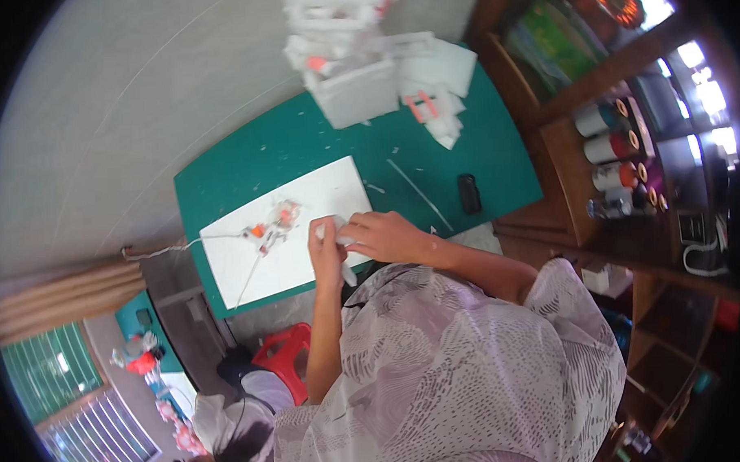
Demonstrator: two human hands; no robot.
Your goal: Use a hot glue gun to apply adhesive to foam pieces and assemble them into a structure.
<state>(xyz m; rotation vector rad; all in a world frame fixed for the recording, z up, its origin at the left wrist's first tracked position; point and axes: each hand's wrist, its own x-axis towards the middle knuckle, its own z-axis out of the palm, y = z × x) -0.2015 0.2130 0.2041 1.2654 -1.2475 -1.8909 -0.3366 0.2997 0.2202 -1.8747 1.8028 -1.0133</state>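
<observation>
My left hand (pixel 327 253) and my right hand (pixel 380 235) meet over the near right edge of a white board (pixel 336 183). Between them is a small white piece (pixel 345 237) that looks soft; its kind is hard to make out. The left fingers are closed round its left side, and the right fingers pinch it from the right. Farther left on the board lies a small heap of orange and whitish scraps (pixel 286 213). Beside the heap rests a small orange-and-white object (pixel 257 232), with a white cord (pixel 171 249) running off to the left.
A green table (pixel 269 137) carries the board, a white bin (pixel 357 93) heaped with white and orange pieces, a thin white strip (pixel 417 193) and a black case (pixel 469 193). Wooden shelves (pixel 564 175) stand right. Below left are a red stool (pixel 286 348) and another person (pixel 238 419).
</observation>
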